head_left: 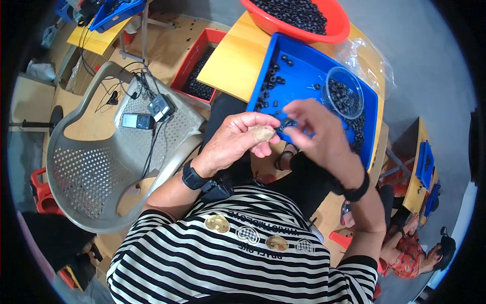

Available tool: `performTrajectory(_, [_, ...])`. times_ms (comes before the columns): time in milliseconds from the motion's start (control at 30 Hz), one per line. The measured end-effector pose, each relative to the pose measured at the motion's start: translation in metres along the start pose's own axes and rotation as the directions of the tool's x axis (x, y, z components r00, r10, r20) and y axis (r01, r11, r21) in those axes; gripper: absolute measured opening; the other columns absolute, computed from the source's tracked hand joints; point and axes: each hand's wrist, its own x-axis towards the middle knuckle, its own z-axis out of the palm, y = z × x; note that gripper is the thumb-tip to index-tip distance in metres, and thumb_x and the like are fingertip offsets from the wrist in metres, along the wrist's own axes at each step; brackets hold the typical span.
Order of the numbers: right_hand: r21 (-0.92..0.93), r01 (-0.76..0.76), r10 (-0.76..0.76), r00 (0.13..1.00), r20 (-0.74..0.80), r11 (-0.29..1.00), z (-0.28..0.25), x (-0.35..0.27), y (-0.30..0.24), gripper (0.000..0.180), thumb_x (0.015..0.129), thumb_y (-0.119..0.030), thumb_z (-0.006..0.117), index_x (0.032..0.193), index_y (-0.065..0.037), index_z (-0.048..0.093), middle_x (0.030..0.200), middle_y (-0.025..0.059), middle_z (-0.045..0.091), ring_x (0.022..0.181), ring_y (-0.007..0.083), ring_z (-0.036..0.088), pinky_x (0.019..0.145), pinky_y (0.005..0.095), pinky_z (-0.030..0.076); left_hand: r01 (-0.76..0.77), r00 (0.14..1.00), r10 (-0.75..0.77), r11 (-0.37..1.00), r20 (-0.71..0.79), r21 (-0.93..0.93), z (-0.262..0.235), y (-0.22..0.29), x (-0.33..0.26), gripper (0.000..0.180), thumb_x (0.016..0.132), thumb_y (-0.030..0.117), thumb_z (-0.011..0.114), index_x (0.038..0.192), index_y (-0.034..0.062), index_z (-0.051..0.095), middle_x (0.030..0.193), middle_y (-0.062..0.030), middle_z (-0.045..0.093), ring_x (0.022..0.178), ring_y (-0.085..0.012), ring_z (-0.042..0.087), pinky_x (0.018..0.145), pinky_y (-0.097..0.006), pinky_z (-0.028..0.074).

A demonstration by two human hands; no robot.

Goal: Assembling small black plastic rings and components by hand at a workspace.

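My left hand (235, 139) is closed in a pinch at the near corner of the blue tray (304, 48), its thumb wrapped in a beige cover (263, 134). Whatever it pinches is hidden behind the thumb. Just to its right, my right hand (321, 133) hovers above the tray, smeared by motion, with bent fingers. A small dark part (287, 122) shows by its fingertips; whether it is held or lies in the tray I cannot tell. Loose black ring-shaped parts (273, 78) lie along the tray's left side. Farther right, a clear round tub (344, 91) holds more of them.
A red basin (341, 28) full of black parts stands behind the tray on the yellow table (230, 66). Left of me, a grey plastic chair (91, 167) carries devices and cables. A red crate (185, 71) sits beyond it. Another person (407, 256) is at the lower right.
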Motion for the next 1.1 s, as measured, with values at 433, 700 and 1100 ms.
performTrajectory(433, [-0.123,0.046,-0.057,0.995,-0.086,0.991,0.001,-0.034,0.021,0.020,0.071,-0.014,0.067,0.089,-0.008,0.059,0.083,0.0087,0.060,0.076,0.0260,0.061,0.065,0.0335,0.050,0.105,0.994,-0.108,0.988,0.022,0.109,0.006,-0.008,0.003,0.017,0.087,0.008,0.056,0.101,-0.0013,0.060,0.082,-0.0076,0.065,0.065,-0.0085,0.061,0.061,-0.021,0.051])
performTrajectory(700, [-0.438,-0.261,0.244,0.965,-0.096,0.860,-0.034,-0.068,0.102,0.012,0.074,-0.008,0.062,0.086,-0.005,0.062,0.080,0.0134,0.061,0.075,0.0329,0.060,0.066,0.0412,0.049,0.051,0.995,-0.058,0.995,0.082,0.081,0.009,-0.009,0.005,0.020,0.085,0.004,0.059,0.104,0.0003,0.059,0.091,-0.0108,0.065,0.070,-0.0104,0.061,0.064,-0.022,0.052])
performTrajectory(1100, [-0.331,-0.213,0.216,0.976,-0.028,0.919,-0.029,-0.060,0.111,0.008,0.073,-0.006,0.062,0.080,-0.004,0.059,0.075,0.0143,0.060,0.067,0.0307,0.060,0.059,0.0382,0.048,-0.021,0.998,0.015,0.995,0.059,0.101,0.011,-0.008,0.006,0.025,0.078,-0.004,0.064,0.102,0.0008,0.059,0.091,-0.0060,0.064,0.081,-0.0089,0.061,0.072,-0.022,0.051])
